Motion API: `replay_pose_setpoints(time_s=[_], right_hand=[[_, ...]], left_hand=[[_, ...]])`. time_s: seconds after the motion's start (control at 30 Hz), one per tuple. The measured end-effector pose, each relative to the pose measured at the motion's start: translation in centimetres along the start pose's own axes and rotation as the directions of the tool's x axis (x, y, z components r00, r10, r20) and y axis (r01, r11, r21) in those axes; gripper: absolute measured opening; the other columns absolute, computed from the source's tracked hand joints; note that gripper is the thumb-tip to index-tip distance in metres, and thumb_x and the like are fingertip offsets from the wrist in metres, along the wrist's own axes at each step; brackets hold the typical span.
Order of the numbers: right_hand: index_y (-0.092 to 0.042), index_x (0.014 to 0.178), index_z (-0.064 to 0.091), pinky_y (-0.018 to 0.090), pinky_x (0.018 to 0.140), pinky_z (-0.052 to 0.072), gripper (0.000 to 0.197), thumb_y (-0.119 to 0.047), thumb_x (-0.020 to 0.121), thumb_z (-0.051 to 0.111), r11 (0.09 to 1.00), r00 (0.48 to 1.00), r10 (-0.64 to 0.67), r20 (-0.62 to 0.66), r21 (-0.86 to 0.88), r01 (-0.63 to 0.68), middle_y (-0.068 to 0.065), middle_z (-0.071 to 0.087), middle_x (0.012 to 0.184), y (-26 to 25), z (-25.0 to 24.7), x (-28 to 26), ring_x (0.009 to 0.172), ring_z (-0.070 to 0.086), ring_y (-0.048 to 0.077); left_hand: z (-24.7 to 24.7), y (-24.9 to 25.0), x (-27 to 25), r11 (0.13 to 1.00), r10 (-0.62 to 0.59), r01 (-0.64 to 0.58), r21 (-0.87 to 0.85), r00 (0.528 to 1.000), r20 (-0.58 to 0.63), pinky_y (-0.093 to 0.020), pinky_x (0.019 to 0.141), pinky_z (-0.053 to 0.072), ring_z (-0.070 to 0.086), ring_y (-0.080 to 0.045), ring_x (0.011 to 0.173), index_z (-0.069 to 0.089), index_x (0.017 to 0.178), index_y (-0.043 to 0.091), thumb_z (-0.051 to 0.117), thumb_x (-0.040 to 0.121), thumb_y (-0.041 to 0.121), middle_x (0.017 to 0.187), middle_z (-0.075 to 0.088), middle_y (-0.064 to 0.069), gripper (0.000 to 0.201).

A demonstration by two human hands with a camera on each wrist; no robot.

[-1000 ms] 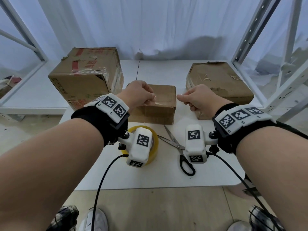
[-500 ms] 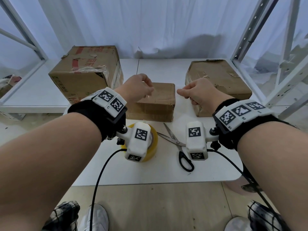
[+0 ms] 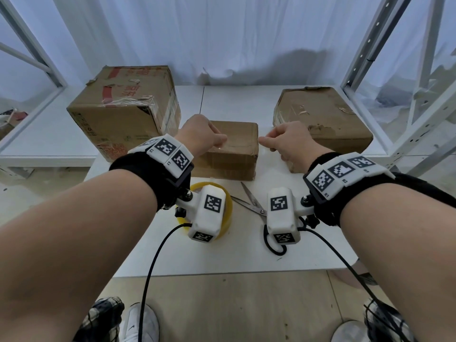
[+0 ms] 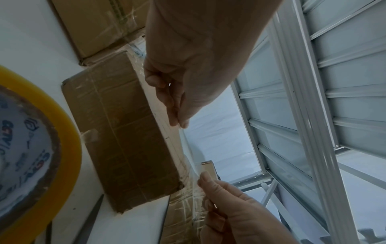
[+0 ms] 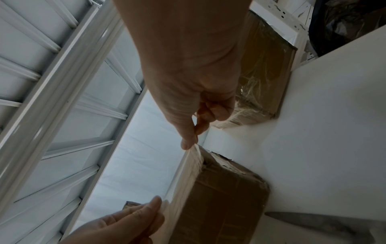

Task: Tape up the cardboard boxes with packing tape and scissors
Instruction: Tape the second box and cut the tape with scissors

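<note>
From the head view, your left hand (image 3: 201,135) and right hand (image 3: 287,141) stretch a clear tape strip (image 4: 189,158) over the small middle cardboard box (image 3: 233,149) on the counter (image 3: 172,255); both wrist views show fingers (image 5: 189,140) pinching its ends, so lower it taut and centred.

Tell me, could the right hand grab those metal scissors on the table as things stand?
Probably not at once: the right hand pinches one end of a clear tape strip held over the small brown cardboard box. The black-handled metal scissors lie uncovered just below that wrist.
</note>
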State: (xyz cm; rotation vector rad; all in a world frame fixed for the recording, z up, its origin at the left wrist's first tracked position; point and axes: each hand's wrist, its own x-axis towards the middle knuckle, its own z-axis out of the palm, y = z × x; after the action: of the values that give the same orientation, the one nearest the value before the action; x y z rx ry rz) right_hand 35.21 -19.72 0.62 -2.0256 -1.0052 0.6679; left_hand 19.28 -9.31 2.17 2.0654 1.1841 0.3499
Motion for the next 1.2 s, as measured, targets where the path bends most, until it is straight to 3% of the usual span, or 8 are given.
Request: replay_pose_setpoints(time_s=[0.23, 0.53, 0.7, 0.83, 0.97, 1.07, 1.2], right_hand=[[-0.019, 0.068, 0.058, 0.034, 0.075, 0.048, 0.024, -0.028, 0.087, 0.07, 0.998, 0.999, -0.009, -0.049, -0.064, 0.005, -0.002, 0.059, 0.07, 0.3, 0.7, 0.8, 0.062, 0.048, 0.008], [-0.018, 0.067, 0.059, 0.03, 0.073, 0.046, 0.025, -0.03, 0.086, 0.07, 0.998, 0.999, 0.031, -0.04, -0.052, -0.033, -0.003, 0.059, 0.07, 0.6, 1.0, 1.3, 0.061, 0.047, 0.007], [-0.018, 0.067, 0.058, 0.03, 0.074, 0.045, 0.026, -0.03, 0.086, 0.071, 0.998, 0.998, 0.042, -0.046, -0.055, -0.044, -0.003, 0.057, 0.07, 0.8, 1.1, 1.5, 0.06, 0.045, 0.006], [-0.017, 0.068, 0.058, 0.03, 0.073, 0.044, 0.026, -0.031, 0.084, 0.074, 0.997, 0.998, 0.053, -0.044, -0.045, -0.055, -0.003, 0.054, 0.071, 0.9, 1.1, 1.5, 0.062, 0.044, 0.006], [-0.01, 0.082, 0.063, 0.025, 0.066, 0.043, 0.029, -0.035, 0.078, 0.078, 0.998, 0.999, 0.047, -0.006, -0.045, -0.047, -0.001, 0.056, 0.076, 0.8, 1.1, 1.2, 0.065, 0.047, 0.008], [-0.013, 0.076, 0.06, 0.028, 0.07, 0.043, 0.03, -0.037, 0.077, 0.078, 0.998, 0.999, 0.036, -0.016, -0.052, -0.037, -0.002, 0.055, 0.076, 0.8, 1.1, 1.1, 0.067, 0.048, 0.007], [-0.015, 0.072, 0.056, 0.029, 0.075, 0.043, 0.032, -0.038, 0.077, 0.078, 0.996, 1.0, 0.024, -0.018, -0.08, -0.025, -0.002, 0.056, 0.077, 1.1, 1.2, 1.1, 0.072, 0.049, 0.006]], left_hand=[[0.7, -0.1, 0.4, 0.998, 0.006, -0.004, 0.069, 0.999, -0.033, -0.036, 0.089, 0.053, 0.064, -0.02, 0.092, 0.061, 0.075, 0.015, 0.063, 0.091, 0.02, 0.09, 0.068, -0.005, 0.017], [1.0, -0.5, 0.9, 0.986, 0.021, -0.016, 0.165, 0.999, -0.031, -0.032, 0.081, 0.053, 0.06, -0.017, 0.082, 0.063, 0.072, 0.013, 0.062, 0.09, 0.021, 0.077, 0.062, 0.001, 0.02], [1.3, -0.3, 1.3, 0.981, 0.036, -0.034, 0.189, 0.999, -0.008, -0.021, 0.063, 0.046, 0.054, -0.008, 0.066, 0.06, 0.066, 0.017, 0.065, 0.089, 0.027, 0.071, 0.06, 0.003, 0.026], [1.4, -0.3, 1.2, 0.978, 0.024, -0.026, 0.208, 1.0, 0.012, -0.027, 0.073, 0.049, 0.06, -0.015, 0.08, 0.066, 0.077, 0.012, 0.069, 0.086, 0.031, 0.083, 0.066, -0.004, 0.021], [1.4, 0.0, 1.2, 0.977, 0.009, -0.014, 0.214, 1.0, 0.024, -0.029, 0.076, 0.05, 0.062, -0.02, 0.085, 0.07, 0.089, 0.005, 0.073, 0.082, 0.03, 0.093, 0.069, -0.01, 0.026], [1.5, 0.0, 1.2, 0.972, 0.009, -0.014, 0.235, 1.0, 0.023, -0.026, 0.07, 0.049, 0.061, -0.02, 0.086, 0.068, 0.087, 0.007, 0.073, 0.083, 0.031, 0.094, 0.069, -0.01, 0.025], [1.7, 0.1, 1.5, 0.96, -0.004, -0.003, 0.281, 1.0, 0.024, -0.028, 0.076, 0.049, 0.064, -0.023, 0.092, 0.068, 0.096, 0.001, 0.071, 0.084, 0.035, 0.097, 0.069, -0.011, 0.036]])
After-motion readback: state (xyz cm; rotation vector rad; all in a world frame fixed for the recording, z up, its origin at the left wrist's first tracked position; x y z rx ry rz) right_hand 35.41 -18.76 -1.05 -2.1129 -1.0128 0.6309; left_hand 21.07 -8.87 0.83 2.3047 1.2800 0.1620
